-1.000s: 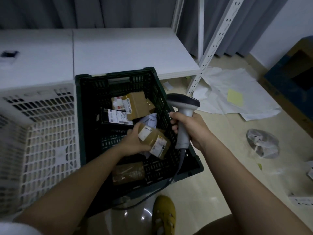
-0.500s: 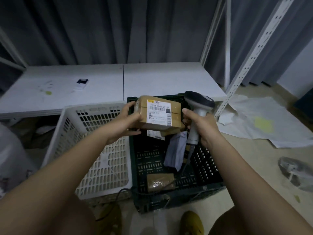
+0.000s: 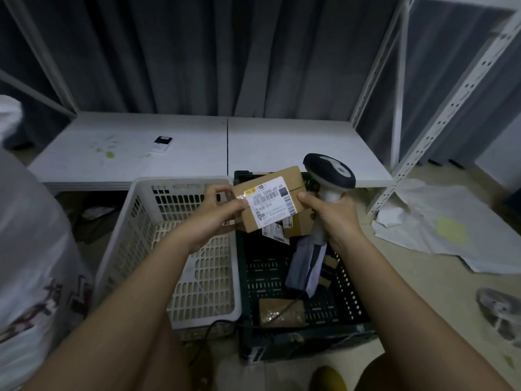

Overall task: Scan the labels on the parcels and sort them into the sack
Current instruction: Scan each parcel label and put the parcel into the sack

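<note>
My left hand (image 3: 217, 213) grips the left end of a small brown parcel (image 3: 272, 201) held above the dark green crate (image 3: 304, 337). Its white barcode label faces up towards me. My right hand (image 3: 331, 215) holds the handle of a grey and black barcode scanner (image 3: 329, 172), and its thumb touches the parcel's right edge. Inside the crate lie a grey soft parcel (image 3: 306, 266), a brown parcel (image 3: 282, 316) near the front, and other boxes partly hidden under the held one. A white sack (image 3: 33, 249) fills the left edge.
A white slotted basket (image 3: 180, 249) stands left of the crate. Behind both runs a low white shelf (image 3: 197, 148) with a small device (image 3: 162, 143) on it. White metal uprights (image 3: 439, 119) rise at the right; crumpled white sheets (image 3: 451, 227) lie on the floor.
The parcel came up out of the crate in my left hand. It now sits tilted, label up, with my right thumb against it. The view has risen.
</note>
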Demonstrator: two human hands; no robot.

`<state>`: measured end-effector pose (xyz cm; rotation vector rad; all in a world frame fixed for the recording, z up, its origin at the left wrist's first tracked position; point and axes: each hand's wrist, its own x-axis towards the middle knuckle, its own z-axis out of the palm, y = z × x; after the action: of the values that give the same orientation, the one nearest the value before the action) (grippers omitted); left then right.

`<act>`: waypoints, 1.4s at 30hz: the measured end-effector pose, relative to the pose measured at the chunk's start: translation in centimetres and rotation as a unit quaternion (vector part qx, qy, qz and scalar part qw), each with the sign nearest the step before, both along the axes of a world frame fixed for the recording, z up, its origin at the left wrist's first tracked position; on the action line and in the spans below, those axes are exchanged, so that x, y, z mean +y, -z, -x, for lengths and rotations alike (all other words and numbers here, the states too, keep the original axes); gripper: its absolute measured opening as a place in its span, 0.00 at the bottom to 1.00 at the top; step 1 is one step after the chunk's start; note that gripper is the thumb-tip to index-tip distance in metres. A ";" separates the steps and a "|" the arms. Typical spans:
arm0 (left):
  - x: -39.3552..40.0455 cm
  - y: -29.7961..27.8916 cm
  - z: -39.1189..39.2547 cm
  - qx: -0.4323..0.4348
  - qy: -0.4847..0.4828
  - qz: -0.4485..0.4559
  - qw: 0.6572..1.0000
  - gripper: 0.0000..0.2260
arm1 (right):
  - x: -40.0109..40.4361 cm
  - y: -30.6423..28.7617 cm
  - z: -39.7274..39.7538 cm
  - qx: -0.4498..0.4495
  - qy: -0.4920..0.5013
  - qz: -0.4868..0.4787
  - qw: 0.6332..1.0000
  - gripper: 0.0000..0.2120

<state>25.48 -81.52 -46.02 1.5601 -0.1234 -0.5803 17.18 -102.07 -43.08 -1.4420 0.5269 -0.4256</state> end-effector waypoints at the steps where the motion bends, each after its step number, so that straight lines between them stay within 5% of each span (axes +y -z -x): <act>1: 0.3 0.1 -0.1 -0.009 -0.001 -0.002 1.000 0.16 | 0.2 0.1 -0.1 0.001 0.002 -0.001 1.000 0.08; 6: 2.1 1.3 -1.2 -0.056 -0.034 -0.053 0.996 0.23 | 1.6 2.6 -0.1 0.077 -0.012 0.055 0.995 0.14; 9: 3.3 2.3 -2.0 -0.074 -0.060 -0.109 0.989 0.25 | 2.9 3.5 0.2 0.089 -0.029 0.060 0.994 0.09; 18: 3.2 4.0 -4.2 -0.059 -0.106 -0.078 0.990 0.25 | 4.7 2.6 1.7 0.099 -0.197 0.071 0.973 0.07; 42: 2.8 4.5 -4.8 -0.057 -0.120 -0.096 0.987 0.29 | 2.8 2.8 3.0 0.097 -0.175 0.149 0.968 0.14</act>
<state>30.25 -78.73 -50.56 1.7646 0.0349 -0.3209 14.13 -99.29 -45.86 -1.8402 0.3607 -0.0807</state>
